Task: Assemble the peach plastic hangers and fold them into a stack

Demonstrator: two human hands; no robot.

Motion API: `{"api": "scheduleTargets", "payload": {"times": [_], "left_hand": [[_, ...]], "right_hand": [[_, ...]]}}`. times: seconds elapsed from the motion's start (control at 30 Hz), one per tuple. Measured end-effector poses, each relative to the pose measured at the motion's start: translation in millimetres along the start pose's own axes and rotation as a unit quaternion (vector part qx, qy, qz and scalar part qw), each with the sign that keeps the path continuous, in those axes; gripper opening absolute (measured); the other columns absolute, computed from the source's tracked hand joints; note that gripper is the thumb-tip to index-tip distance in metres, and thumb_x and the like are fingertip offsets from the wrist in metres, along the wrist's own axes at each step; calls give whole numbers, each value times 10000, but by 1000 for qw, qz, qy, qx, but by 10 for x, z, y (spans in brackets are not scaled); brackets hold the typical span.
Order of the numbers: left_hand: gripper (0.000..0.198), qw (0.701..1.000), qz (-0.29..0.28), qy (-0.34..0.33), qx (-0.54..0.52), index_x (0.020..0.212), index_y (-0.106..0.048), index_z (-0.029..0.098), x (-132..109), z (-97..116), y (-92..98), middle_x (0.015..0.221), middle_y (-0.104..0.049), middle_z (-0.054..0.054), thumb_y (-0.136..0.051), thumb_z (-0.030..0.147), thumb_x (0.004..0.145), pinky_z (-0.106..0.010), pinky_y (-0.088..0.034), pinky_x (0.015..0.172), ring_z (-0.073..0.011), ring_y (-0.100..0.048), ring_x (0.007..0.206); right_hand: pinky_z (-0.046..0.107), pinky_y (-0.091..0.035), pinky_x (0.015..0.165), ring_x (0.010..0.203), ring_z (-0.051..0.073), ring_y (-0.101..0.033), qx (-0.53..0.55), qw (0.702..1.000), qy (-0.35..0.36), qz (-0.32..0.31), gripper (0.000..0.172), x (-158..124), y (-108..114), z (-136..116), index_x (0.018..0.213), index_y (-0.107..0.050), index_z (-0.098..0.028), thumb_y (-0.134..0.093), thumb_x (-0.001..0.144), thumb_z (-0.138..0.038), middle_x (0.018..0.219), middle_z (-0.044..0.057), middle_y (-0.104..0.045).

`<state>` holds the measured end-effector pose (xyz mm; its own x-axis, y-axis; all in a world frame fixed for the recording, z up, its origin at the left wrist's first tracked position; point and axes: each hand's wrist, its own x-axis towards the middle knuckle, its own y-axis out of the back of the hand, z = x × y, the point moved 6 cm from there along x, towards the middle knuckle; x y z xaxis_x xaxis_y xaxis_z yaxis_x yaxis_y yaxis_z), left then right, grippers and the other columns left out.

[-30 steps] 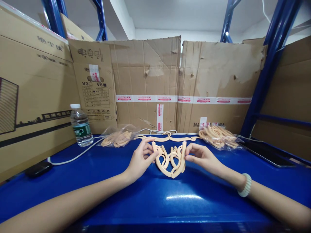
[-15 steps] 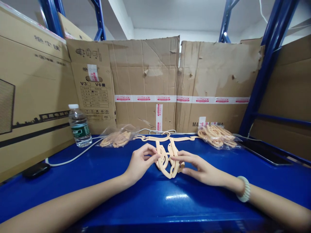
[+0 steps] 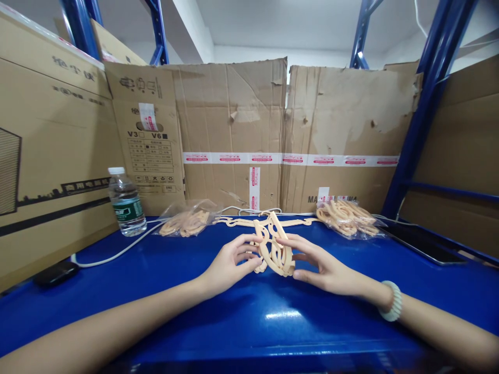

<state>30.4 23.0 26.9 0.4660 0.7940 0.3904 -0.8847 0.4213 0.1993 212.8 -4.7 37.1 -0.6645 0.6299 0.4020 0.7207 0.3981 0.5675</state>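
Between both hands stands a beige folding clothes hanger [image 3: 276, 252], folded up, its parts lying close together. My left hand [image 3: 235, 259] pinches its left side between thumb and fingers. From the right, my right hand [image 3: 317, 262] grips the other side, thumb low and fingers higher up. Behind it, an unfolded beige hanger [image 3: 300, 223] lies across the back of the blue table, its hook partly covered by the folded one.
Clear bags of beige hangers lie at back left [image 3: 187, 222] and back right [image 3: 346, 218]. A water bottle [image 3: 127, 205], a white cable [image 3: 117, 261] and a black device [image 3: 56, 274] are at left, a dark tablet [image 3: 424, 245] at right. Cardboard [image 3: 234, 130] walls the back.
The folded hanger has turned in my hands and its lower end has shifted right and up. My left hand has moved slightly right, its fingers now further round the hanger.
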Motion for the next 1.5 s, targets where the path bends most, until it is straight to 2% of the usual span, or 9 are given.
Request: {"api": "scheduleTargets", "payload": {"times": [0.33,0.7,0.83,0.93,1.0,1.1,1.23,1.33,1.5], "left_hand": [[377,998,-29,-27,56,1127,-521,168,-29,54,-41,1049,-614,-74,-657,231,782,-350,-500,854,-183,-597,949],[577,970,-83,-115,197,1292,-438,240,-95,180,-103,1346,-480,-80,-646,157,760,-392,-448,998,-245,-486,1217],[596,961,-80,-138,225,1310,-416,251,-97,198,-88,1409,-415,-77,-622,134,763,-390,-430,1020,-251,-411,1287],[517,951,-56,-150,265,1289,-441,242,-74,191,-59,1389,-434,-85,-593,168,800,-401,-415,1033,-244,-407,1289],[470,943,-48,-154,292,1275,-458,235,-63,192,-53,1360,-462,-89,-574,189,822,-418,-387,1056,-239,-418,1280],[436,933,-56,-153,322,1254,-474,230,-67,199,-66,1351,-471,-90,-559,196,828,-432,-344,1087,-237,-412,1285],[473,914,-105,-139,366,1274,-465,236,-108,186,-121,1395,-435,-92,-576,227,814,-451,-301,1108,-259,-377,1313],[542,890,-162,-126,407,1336,-425,264,-153,167,-180,1455,-379,-76,-591,312,822,-466,-264,1122,-274,-320,1351],[627,850,-266,-65,450,1432,-292,341,-216,113,-254,1539,-240,-37,-504,512,868,-590,-86,1127,-311,-158,1417]], "right_hand": [[458,-347,1078,1318,271,-373,-126,991,18,-45,519,-18,-23,-84,1385,-420,-243,-564,897,-347,1431,99,-417],[452,-340,1064,1235,242,-457,-24,999,-8,-38,435,22,37,-69,1297,-534,-247,-566,894,-408,1346,80,-510],[410,-420,986,1161,239,-511,48,998,-35,1,422,38,113,7,1236,-585,-228,-598,865,-428,1298,84,-540],[346,-499,802,895,192,-603,67,993,-77,67,401,45,292,141,1143,-629,-180,-601,850,-451,1076,88,-638],[295,-487,637,681,144,-570,47,985,-114,119,404,28,454,265,1060,-644,-151,-606,829,-479,906,70,-643],[259,-422,510,549,114,-492,7,971,-186,148,441,-30,625,471,994,-629,-135,-590,802,-530,758,38,-588],[258,-385,530,581,135,-477,-132,967,-208,70,400,-70,605,556,947,-606,-146,-520,845,-523,662,1,-523],[268,-380,606,673,149,-491,-240,959,-150,-5,349,-60,486,440,1017,-572,-177,-517,870,-489,767,4,-557],[320,-416,751,858,207,-543,-277,949,-135,-68,460,-71,377,295,1146,-514,-181,-511,866,-546,1004,64,-599]]}}
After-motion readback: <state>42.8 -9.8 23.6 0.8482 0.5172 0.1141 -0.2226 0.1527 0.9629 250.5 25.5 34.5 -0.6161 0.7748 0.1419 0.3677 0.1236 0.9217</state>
